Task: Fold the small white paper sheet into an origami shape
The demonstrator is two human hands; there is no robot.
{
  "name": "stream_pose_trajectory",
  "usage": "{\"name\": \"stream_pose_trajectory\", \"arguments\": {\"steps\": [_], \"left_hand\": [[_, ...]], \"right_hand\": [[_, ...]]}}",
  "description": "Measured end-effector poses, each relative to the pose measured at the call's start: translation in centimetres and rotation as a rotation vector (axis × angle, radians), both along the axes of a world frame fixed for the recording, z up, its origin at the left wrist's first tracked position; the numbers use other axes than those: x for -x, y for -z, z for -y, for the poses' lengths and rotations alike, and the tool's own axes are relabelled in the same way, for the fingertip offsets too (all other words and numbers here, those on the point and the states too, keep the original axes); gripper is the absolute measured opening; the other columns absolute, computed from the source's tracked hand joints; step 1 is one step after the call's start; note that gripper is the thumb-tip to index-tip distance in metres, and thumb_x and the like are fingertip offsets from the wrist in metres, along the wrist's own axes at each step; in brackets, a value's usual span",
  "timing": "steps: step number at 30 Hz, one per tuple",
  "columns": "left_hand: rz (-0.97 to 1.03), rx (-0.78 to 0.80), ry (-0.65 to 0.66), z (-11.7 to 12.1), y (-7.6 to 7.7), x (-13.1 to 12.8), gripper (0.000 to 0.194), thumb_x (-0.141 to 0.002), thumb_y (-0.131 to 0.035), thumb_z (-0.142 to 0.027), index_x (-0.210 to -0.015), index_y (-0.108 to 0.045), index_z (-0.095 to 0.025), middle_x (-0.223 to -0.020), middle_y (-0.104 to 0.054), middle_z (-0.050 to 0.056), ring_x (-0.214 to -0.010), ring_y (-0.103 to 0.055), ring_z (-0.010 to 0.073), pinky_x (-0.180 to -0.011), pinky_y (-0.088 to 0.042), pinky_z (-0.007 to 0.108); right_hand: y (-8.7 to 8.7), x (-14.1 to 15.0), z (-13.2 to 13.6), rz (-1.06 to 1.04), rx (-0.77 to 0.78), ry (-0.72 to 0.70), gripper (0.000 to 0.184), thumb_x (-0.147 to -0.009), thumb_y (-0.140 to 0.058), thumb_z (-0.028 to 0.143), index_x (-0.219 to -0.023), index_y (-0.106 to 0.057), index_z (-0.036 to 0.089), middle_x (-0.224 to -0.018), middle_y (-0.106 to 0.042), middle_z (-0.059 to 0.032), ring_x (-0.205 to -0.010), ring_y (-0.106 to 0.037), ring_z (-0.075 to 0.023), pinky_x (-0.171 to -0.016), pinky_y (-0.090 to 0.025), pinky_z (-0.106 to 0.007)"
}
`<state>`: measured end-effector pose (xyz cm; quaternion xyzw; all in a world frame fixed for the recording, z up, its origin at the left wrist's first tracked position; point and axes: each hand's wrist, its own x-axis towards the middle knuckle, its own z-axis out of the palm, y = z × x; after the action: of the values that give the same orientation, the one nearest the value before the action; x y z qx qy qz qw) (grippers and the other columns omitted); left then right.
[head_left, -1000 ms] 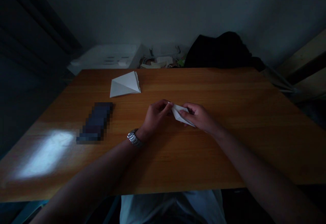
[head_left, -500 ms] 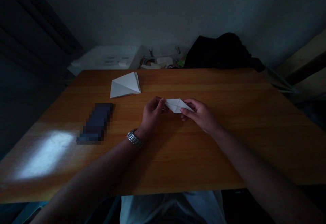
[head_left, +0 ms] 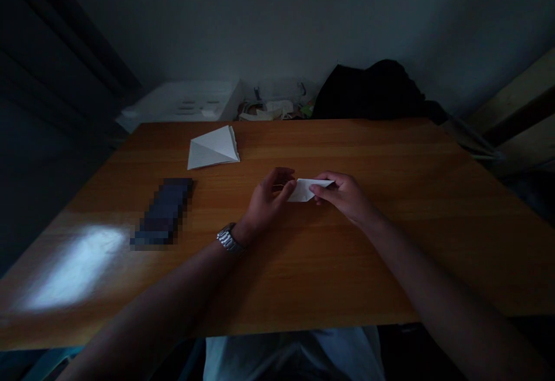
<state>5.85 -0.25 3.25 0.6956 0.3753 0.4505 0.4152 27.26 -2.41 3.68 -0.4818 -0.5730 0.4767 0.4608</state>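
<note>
A small white folded paper point(head_left: 303, 191) is held just above the table, between my two hands. My right hand point(head_left: 342, 193) pinches its right part, thumb on top and fingers behind. At the paper's left edge is my left hand point(head_left: 271, 196), its thumb on the paper and its other fingers curled behind, partly hidden. A metal watch point(head_left: 229, 239) is on my left wrist. A larger folded white paper point(head_left: 213, 148), creased from corner to edge, lies on the table to the far left of my hands.
The wooden table point(head_left: 312, 277) stands against the wall. A dark pixelated flat object point(head_left: 165, 213) lies on its left side. Behind the far edge are a white plastic container point(head_left: 182, 99), some clutter point(head_left: 275, 109) and a black cloth-like heap point(head_left: 368, 92).
The small paper has turned and now shows a narrower shape. My left hand has shifted right and a little nearer, covering the paper's left end. My right hand still pinches it.
</note>
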Motion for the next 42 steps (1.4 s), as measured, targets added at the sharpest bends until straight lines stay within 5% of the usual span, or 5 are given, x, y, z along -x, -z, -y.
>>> {"name": "stream_pose_trajectory", "arguments": {"steps": [5,23,35,39,42], "left_hand": [[-0.033,0.083,0.096,0.1,0.4,-0.1,0.025,-0.095,-0.066,-0.039,-0.102,-0.064,-0.015,-0.091,-0.07,0.005,-0.079,-0.064,0.0142,-0.068,-0.051,0.023],[-0.23,0.105,0.101,0.1,-0.2,0.0,0.031,-0.092,-0.067,-0.045,-0.086,-0.065,-0.014,-0.073,-0.058,-0.001,-0.064,-0.047,0.0104,-0.055,-0.033,0.022],[-0.254,0.182,0.21,-0.6,-0.8,0.7,0.04,-0.093,-0.064,-0.052,-0.083,-0.064,-0.014,-0.071,-0.058,-0.001,-0.062,-0.048,0.0107,-0.054,-0.033,0.023],[-0.33,0.073,0.141,-0.5,0.0,0.8,0.037,-0.096,-0.062,-0.051,-0.091,-0.069,-0.015,-0.076,-0.063,0.001,-0.065,-0.055,0.0128,-0.057,-0.041,0.024],[-0.33,-0.128,0.011,-0.3,0.4,0.8,0.038,-0.094,-0.069,-0.036,-0.126,-0.061,-0.018,-0.103,-0.07,0.006,-0.089,-0.066,0.0176,-0.078,-0.054,0.029]], "right_hand": [[0.2,0.1,0.0,-0.05,0.01,-0.014,0.035,-0.078,-0.083,0.045,-0.098,-0.072,0.019,-0.073,-0.071,-0.0003,-0.06,-0.066,-0.0133,-0.058,-0.055,-0.026],[0.6,0.4,0.0,-0.165,0.084,0.041,0.035,-0.077,-0.084,0.048,-0.091,-0.075,0.017,-0.068,-0.073,-0.0018,-0.059,-0.069,-0.0139,-0.06,-0.061,-0.026],[0.4,0.2,-0.1,-0.258,0.238,0.013,0.049,-0.084,-0.072,0.064,-0.078,-0.075,0.015,-0.071,-0.075,-0.0086,-0.06,-0.072,-0.0158,-0.058,-0.063,-0.027],[0.7,0.2,-0.3,-0.203,0.231,0.044,0.051,-0.081,-0.072,0.067,-0.077,-0.073,0.016,-0.071,-0.075,-0.0082,-0.06,-0.072,-0.0168,-0.057,-0.061,-0.027],[1.1,-0.2,-0.5,0.027,0.144,0.089,0.057,-0.084,-0.064,0.073,-0.071,-0.069,0.018,-0.064,-0.073,-0.0073,-0.054,-0.068,-0.017,-0.051,-0.055,-0.027]]}}
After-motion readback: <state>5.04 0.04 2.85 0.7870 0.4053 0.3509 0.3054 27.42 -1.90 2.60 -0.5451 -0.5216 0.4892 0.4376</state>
